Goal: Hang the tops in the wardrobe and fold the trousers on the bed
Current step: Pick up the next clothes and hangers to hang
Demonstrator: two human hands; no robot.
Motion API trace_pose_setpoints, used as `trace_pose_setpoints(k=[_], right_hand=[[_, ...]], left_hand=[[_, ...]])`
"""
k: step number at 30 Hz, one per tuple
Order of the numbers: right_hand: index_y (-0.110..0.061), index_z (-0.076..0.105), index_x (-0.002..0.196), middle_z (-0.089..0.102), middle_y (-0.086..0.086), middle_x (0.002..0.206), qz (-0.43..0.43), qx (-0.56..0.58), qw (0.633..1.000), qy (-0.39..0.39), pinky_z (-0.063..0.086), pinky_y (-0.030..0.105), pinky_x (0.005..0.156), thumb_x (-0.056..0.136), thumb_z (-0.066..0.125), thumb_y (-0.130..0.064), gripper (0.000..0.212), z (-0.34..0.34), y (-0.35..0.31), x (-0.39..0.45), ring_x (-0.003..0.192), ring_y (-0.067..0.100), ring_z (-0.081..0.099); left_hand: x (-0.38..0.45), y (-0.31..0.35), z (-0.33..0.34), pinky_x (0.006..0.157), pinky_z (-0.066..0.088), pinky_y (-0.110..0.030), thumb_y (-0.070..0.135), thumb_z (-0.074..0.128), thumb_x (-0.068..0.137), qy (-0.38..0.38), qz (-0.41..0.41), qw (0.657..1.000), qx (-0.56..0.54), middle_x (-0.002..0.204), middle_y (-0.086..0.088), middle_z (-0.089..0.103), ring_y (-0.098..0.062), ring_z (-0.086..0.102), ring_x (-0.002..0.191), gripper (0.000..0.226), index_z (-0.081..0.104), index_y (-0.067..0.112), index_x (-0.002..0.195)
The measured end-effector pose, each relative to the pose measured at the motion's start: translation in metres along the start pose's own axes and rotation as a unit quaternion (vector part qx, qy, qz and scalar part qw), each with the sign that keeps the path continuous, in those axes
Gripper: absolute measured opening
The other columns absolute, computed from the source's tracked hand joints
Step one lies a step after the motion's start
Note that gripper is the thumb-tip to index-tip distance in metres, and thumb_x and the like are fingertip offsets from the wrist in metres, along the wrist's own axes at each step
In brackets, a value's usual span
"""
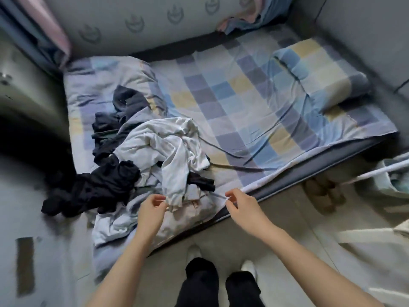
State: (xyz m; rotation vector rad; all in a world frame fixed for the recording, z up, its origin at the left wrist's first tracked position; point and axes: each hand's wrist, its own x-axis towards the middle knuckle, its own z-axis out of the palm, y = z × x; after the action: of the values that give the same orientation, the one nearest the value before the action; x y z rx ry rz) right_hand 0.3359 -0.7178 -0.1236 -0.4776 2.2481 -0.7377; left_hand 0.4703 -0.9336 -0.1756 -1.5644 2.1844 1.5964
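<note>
A heap of clothes lies on the near left part of the bed [243, 103]. A white garment [172, 147] tops the heap, a black one [93, 191] spills over the bed's left edge, and dark navy pieces [126, 100] lie behind. A pale light-blue garment [199, 209] lies at the near edge. My left hand [152, 211] pinches cloth just below the white garment's hanging end. My right hand [241, 204] pinches the pale cloth at the bed's edge. Both hands are about a hand's width apart.
A checked pillow [321, 72] lies at the bed's far right. Folded bedding [247, 16] sits in the far corner. Slippers [323, 193] lie on the floor under the bed edge, a white rack [376, 173] stands at right, and my feet [221, 278] are on the floor.
</note>
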Motion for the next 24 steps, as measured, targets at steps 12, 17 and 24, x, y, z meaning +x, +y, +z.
trace_pose_setpoints(k=[12,17,24], right_hand=[[-0.009,0.049,0.087,0.052,0.003,0.079,0.063,-0.041,0.991,-0.108,0.031,0.03,0.057,0.095,0.048,-0.031,0.024,0.132,-0.042,0.263,0.069,0.017,0.045],[-0.008,0.052,0.1,0.054,0.008,0.099,0.069,-0.07,0.983,-0.152,0.036,0.031,0.078,0.097,0.045,-0.033,0.027,0.189,-0.042,0.336,0.096,0.028,0.052],[-0.016,0.044,0.073,0.049,-0.001,0.069,0.022,-0.015,0.982,-0.189,0.034,0.028,0.059,0.095,0.048,-0.038,0.031,0.251,-0.065,0.373,0.071,0.019,0.047]], left_hand=[[0.201,-0.086,-0.034,0.097,0.045,-0.042,0.023,0.068,0.086,0.038,-0.098,0.98,0.167,0.134,-0.013,0.046,-0.033,0.05,0.117,0.046,0.053,0.01,0.127],[0.254,-0.123,-0.047,0.105,0.034,-0.049,0.018,0.069,0.085,0.121,-0.108,0.964,0.211,0.159,-0.006,0.015,-0.039,0.025,0.137,0.077,0.028,0.023,0.149],[0.304,-0.16,-0.04,0.082,0.042,-0.038,0.019,0.06,0.094,0.17,-0.111,0.971,0.131,0.105,-0.012,0.062,-0.036,0.055,0.107,0.01,0.058,0.009,0.098]])
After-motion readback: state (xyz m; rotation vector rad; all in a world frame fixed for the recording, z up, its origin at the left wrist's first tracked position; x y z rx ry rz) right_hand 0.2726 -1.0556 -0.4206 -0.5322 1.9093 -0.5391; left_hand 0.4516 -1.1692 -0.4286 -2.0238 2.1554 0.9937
